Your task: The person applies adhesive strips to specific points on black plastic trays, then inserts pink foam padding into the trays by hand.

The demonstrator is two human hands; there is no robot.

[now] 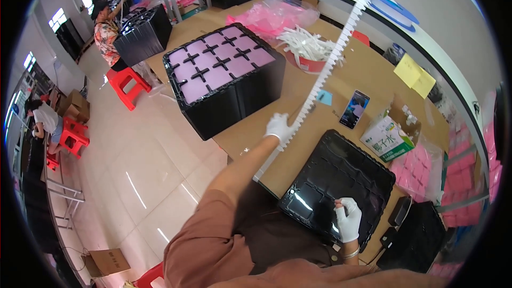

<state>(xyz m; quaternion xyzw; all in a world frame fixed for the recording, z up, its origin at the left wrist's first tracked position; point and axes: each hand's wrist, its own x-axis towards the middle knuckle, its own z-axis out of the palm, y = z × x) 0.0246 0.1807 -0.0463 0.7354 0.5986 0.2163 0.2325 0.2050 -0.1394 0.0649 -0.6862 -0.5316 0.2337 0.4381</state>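
Note:
A long pale bar point(324, 72), its edge lined with short white tabs, slants from the shelf down to the table's near edge. My left hand point(280, 127), in a white glove, reaches to its lower part with the fingers closed at one of the tabs. Below and right lies a black moulded plastic tray point(341, 181) with a raised rim and shallow cells. Over its near right part is my right hand point(348, 221), also gloved, fingers bent together with bare tips; whatever they may hold is too small to see.
A black crate point(229, 101) with pink pads between black crosspieces stands at left. Behind are a red bowl point(306, 64) of white strips and pink plastic film point(277, 16). A phone point(354, 109) and an open carton point(392, 133) lie right. A co-worker point(108, 37) stands far left.

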